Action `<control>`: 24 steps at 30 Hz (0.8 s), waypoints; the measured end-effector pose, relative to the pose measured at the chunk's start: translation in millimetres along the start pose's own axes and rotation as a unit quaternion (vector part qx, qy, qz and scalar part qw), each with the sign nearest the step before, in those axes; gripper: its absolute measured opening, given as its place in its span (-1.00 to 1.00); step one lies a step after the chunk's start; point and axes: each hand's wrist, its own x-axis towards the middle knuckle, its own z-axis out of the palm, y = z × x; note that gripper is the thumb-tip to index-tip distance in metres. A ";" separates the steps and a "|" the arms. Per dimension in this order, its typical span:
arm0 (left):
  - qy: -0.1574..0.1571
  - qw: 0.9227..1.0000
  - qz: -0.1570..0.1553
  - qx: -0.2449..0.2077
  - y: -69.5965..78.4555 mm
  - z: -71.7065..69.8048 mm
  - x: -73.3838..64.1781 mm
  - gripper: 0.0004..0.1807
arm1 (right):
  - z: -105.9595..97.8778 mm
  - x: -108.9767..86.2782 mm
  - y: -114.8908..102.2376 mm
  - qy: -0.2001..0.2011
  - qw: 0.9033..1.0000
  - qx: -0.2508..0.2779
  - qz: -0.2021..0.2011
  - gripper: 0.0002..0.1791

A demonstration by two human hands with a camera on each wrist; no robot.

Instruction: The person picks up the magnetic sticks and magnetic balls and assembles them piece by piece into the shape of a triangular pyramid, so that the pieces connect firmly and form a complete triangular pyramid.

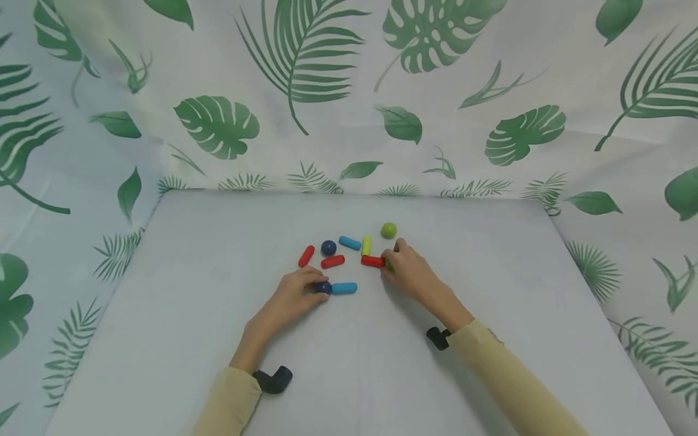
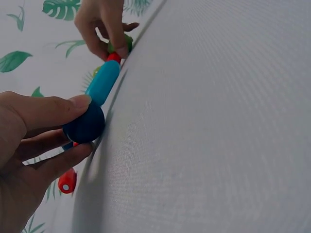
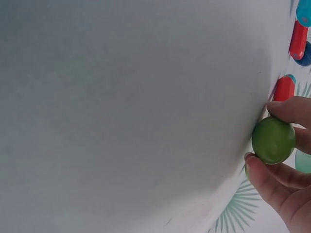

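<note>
My left hand [image 1: 289, 298] pinches a dark blue ball [image 2: 83, 126] between thumb and fingers, close to the tabletop. A light blue rod [image 1: 345, 288] extends from that ball to the right, its end against it. Farther right, a green ball [image 3: 273, 141] is pinched in the fingers of my right hand [image 1: 415, 280]. Beside this ball lies a red rod [image 1: 372, 261]; whether the two are joined I cannot tell. The lower end of a yellow-green rod [image 1: 366, 245] meets the red rod's left part.
Behind the hands lie another dark blue ball [image 1: 328, 247], a second light blue rod [image 1: 349, 243], two more red rods [image 1: 306, 255] and a lighter green ball [image 1: 389, 230]. The white table [image 1: 349, 375] ends at a leaf-patterned cloth [image 1: 338, 139] at the back and sides.
</note>
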 end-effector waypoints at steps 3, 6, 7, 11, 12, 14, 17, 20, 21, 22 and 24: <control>0.005 1.000 0.003 0.003 0.6 0.4 1.3 -0.60 | -0.7 -0.4 0.9 0.001 1.000 -0.007 0.002 -0.73; 0.005 1.000 0.003 0.001 1.6 0.2 1.6 -0.60 | -0.6 -0.3 1.6 0.003 1.000 -0.019 0.000 -0.72; 0.006 1.000 0.004 0.001 1.7 0.3 1.6 -0.60 | -0.5 -0.1 1.6 0.004 1.000 -0.025 -0.002 -0.72; 0.004 1.000 0.002 0.000 1.9 0.4 0.6 -0.60 | 0.4 -0.4 0.1 0.007 0.999 -0.044 -0.003 -0.67; 0.004 1.000 0.002 -0.001 2.1 0.5 0.5 -0.60 | -0.1 -0.6 -0.7 0.007 0.999 -0.046 -0.001 -0.67; 0.000 1.000 -0.001 -0.002 2.1 0.5 0.1 -0.60 | -0.9 -1.0 -1.6 0.007 0.999 -0.046 0.010 -0.67; 0.000 1.000 -0.004 0.002 3.2 1.0 -0.8 -0.60 | -3.0 -2.5 -0.9 0.006 0.999 -0.041 0.025 -0.68; 0.000 1.000 -0.007 0.004 5.1 0.8 -2.4 -0.59 | -6.1 -5.3 1.1 0.004 0.999 -0.031 0.037 -0.71; -0.001 1.000 -0.008 0.005 5.7 0.6 -2.7 -0.59 | -7.1 -6.5 1.9 0.003 0.999 -0.027 0.040 -0.72; -0.003 1.000 -0.008 0.006 6.0 0.4 -2.8 -0.59 | -8.1 -7.9 3.0 0.004 0.999 -0.022 0.039 -0.74; -0.008 1.000 -0.009 0.010 6.4 -0.4 -2.0 -0.58 | -10.2 -10.4 4.0 0.004 0.999 -0.008 0.040 -0.76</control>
